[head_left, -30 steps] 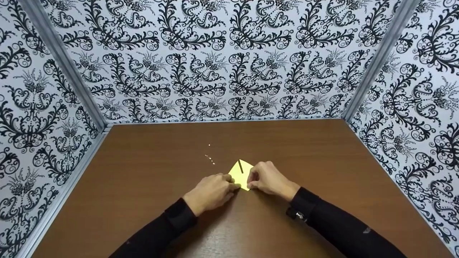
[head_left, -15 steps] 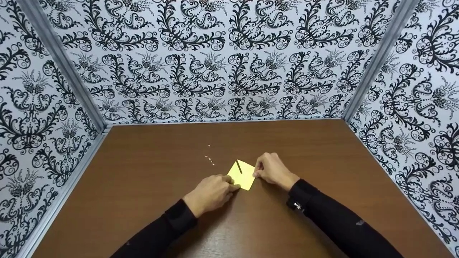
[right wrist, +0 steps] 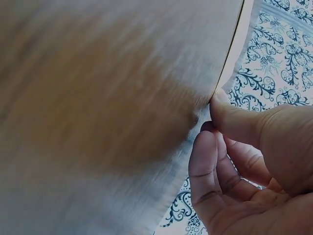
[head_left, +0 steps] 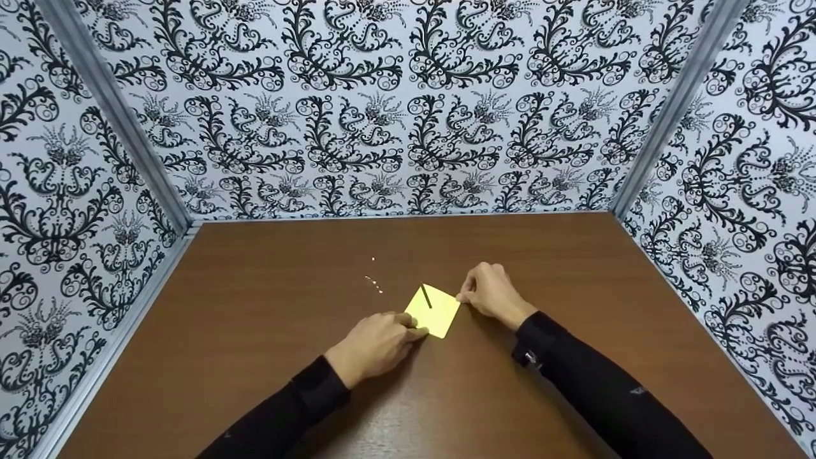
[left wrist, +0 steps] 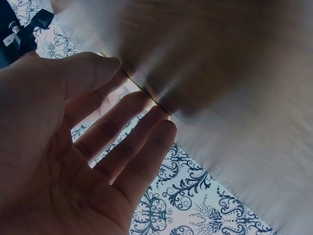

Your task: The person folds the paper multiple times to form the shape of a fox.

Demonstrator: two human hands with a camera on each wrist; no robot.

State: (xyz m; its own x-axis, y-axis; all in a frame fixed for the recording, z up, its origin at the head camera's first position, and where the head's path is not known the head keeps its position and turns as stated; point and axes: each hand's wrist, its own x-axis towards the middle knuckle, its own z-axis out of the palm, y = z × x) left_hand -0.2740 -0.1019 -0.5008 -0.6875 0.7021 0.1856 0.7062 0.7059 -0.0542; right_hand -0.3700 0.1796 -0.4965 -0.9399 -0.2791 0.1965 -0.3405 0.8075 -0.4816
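Note:
A small yellow sheet of paper (head_left: 440, 313) lies on the brown table in the head view, one corner pointing away from me. A short dark strip runs in from its far corner; I cannot tell whether it is a mark or a gap. My left hand (head_left: 376, 344) rests its thumb and fingertips on the paper's left and near edges, pressing it down. In the left wrist view the fingers (left wrist: 142, 161) are extended and only gently bent. At the paper's right corner, my right hand (head_left: 494, 294) pinches with thumb and forefinger, its other fingers (right wrist: 205, 171) curled below.
Several tiny pale specks (head_left: 375, 285) lie on the table (head_left: 268, 287), left of and beyond the paper. Black-and-white patterned walls (head_left: 382, 127) stand at the back and both sides, with grey metal posts (head_left: 663, 105) at the corners.
My right hand has moved away from me and to the right, along the paper's edge to its right corner, uncovering more of the sheet. The left hand has stayed in place.

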